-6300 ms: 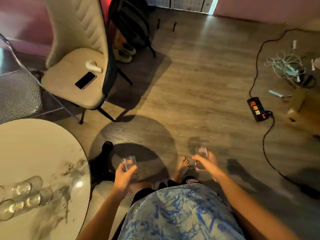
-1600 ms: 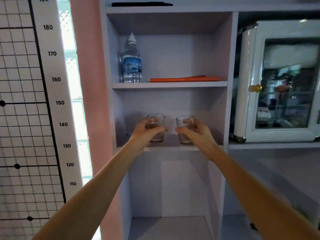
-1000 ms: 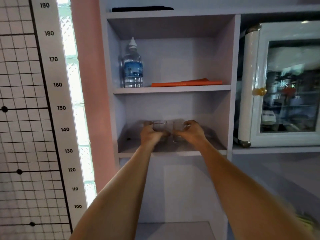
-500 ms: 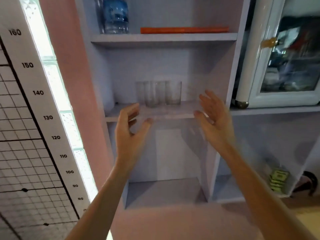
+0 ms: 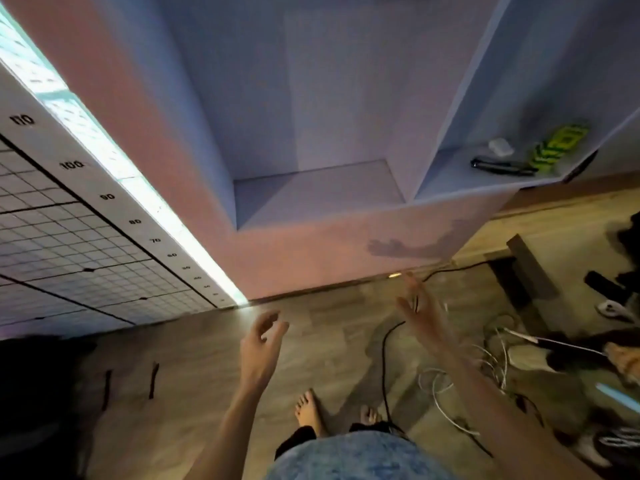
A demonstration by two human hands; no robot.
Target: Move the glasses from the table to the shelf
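Our left hand (image 5: 259,351): fingers loosely curled, empty. Our right hand (image 5: 420,318): fingers spread, empty, above floor cables (image 5: 446,382). Both free, we judge, for fetching more glasses.

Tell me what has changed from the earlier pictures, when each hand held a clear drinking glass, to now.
Both glasses were set on the pale shelf unit's middle board and let go. The left hand and right hand are now open and empty, lowered over the wooden floor. The view has tipped down, so the glasses are out of sight. The black cable lies on the floor as before.
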